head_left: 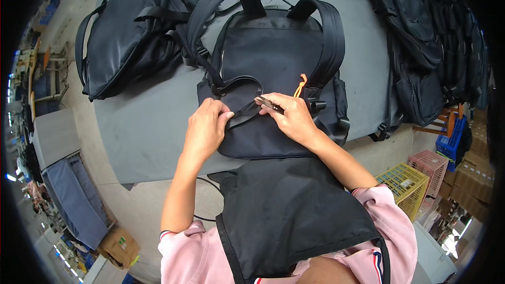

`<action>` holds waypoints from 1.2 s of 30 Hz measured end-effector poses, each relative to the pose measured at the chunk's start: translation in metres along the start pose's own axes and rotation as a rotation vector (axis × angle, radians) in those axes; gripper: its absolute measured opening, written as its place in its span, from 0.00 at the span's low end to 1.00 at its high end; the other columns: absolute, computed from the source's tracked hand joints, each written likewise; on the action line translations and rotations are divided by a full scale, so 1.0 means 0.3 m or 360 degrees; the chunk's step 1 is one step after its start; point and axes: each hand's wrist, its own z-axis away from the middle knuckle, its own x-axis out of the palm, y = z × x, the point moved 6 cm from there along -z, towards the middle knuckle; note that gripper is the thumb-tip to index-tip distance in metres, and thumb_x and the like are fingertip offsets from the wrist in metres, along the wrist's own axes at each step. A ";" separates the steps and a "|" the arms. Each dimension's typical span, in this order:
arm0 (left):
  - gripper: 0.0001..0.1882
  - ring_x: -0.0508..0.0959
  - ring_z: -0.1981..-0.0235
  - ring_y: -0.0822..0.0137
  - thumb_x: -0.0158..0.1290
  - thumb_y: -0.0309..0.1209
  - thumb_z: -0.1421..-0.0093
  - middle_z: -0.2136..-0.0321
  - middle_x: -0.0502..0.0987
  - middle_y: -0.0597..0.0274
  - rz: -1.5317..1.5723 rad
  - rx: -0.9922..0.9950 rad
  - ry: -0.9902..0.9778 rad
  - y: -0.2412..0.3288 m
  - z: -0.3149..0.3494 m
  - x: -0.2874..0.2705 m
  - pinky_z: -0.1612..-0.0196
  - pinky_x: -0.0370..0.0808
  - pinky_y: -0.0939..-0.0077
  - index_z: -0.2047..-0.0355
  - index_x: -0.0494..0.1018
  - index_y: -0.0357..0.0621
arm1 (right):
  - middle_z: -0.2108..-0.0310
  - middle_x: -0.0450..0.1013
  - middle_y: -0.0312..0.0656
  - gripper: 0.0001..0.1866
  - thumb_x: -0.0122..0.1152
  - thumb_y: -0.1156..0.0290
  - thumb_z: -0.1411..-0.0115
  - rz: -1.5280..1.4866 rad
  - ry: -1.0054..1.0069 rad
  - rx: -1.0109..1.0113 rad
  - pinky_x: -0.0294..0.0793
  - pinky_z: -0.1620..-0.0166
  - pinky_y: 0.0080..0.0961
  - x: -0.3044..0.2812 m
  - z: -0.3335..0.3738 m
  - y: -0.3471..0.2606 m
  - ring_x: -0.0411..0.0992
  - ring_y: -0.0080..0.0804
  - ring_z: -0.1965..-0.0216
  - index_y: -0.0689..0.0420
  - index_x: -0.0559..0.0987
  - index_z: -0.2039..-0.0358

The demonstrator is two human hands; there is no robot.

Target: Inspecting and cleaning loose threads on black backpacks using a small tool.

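A black backpack (268,47) lies on the grey table with its padded shoulder straps (332,47) toward me. Between the finger and thumb of my left hand (206,126) is a loop of narrow black strap (243,110) at the backpack's lower left. My right hand (291,117) closes around a small dark pair of thread snips (270,104), whose tips touch or nearly touch the loop's right side. An orange cord (300,86) sticks up just behind my right hand; where it is fastened is hidden. A black buckle (316,106) sits beside my right wrist.
Another black backpack (131,37) lies at the left of the grey table (363,73). More black backpacks (413,47) line its right edge. Yellow (404,184), pink (428,171) and blue crates (451,139) stand on the floor at right, near cardboard boxes (473,171).
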 end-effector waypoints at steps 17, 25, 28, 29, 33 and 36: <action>0.15 0.79 0.66 0.66 0.51 0.17 0.42 0.62 0.75 0.51 0.2446 -0.0655 0.0304 0.038 0.161 0.175 0.59 0.77 0.75 0.55 0.63 0.37 | 0.68 0.75 0.40 0.10 0.57 0.76 0.43 -0.1118 -0.0115 0.0346 0.73 0.62 0.18 0.051 0.041 -0.038 0.76 0.24 0.70 0.62 0.73 0.60; 0.29 0.78 0.62 0.67 0.51 0.16 0.43 0.58 0.74 0.50 0.2208 -0.0496 0.0340 0.079 0.136 0.158 0.57 0.76 0.75 0.43 0.53 0.35 | 0.69 0.72 0.42 0.15 0.63 0.78 0.51 0.0316 0.0133 -0.0130 0.73 0.71 0.23 -0.079 0.104 -0.140 0.74 0.32 0.73 0.60 0.74 0.61; 0.30 0.77 0.62 0.68 0.51 0.16 0.43 0.59 0.74 0.50 0.2148 -0.0444 0.0338 0.086 0.133 0.164 0.56 0.75 0.77 0.42 0.52 0.35 | 0.70 0.73 0.42 0.14 0.65 0.78 0.54 0.0393 0.0128 -0.0326 0.72 0.72 0.23 -0.075 0.095 -0.165 0.73 0.32 0.75 0.61 0.76 0.65; 0.30 0.77 0.62 0.68 0.51 0.16 0.43 0.59 0.74 0.50 0.2148 -0.0445 0.0333 0.090 0.133 0.166 0.56 0.75 0.77 0.42 0.52 0.35 | 0.70 0.73 0.42 0.14 0.65 0.78 0.54 0.0393 0.0131 -0.0322 0.72 0.72 0.23 -0.071 0.091 -0.165 0.73 0.32 0.75 0.61 0.76 0.65; 0.31 0.77 0.61 0.70 0.51 0.16 0.43 0.61 0.76 0.52 0.2097 -0.0387 0.0315 0.100 0.130 0.167 0.55 0.74 0.79 0.41 0.51 0.36 | 0.73 0.73 0.42 0.13 0.66 0.79 0.55 0.0598 0.0192 -0.0516 0.72 0.73 0.24 -0.067 0.090 -0.187 0.73 0.34 0.77 0.62 0.77 0.66; 0.31 0.77 0.62 0.71 0.51 0.16 0.43 0.61 0.76 0.52 0.2065 -0.0391 0.0329 0.098 0.131 0.170 0.55 0.74 0.80 0.41 0.51 0.36 | 0.74 0.73 0.42 0.13 0.66 0.80 0.56 0.0643 0.0248 -0.0585 0.72 0.73 0.24 -0.074 0.103 -0.175 0.73 0.35 0.77 0.63 0.77 0.67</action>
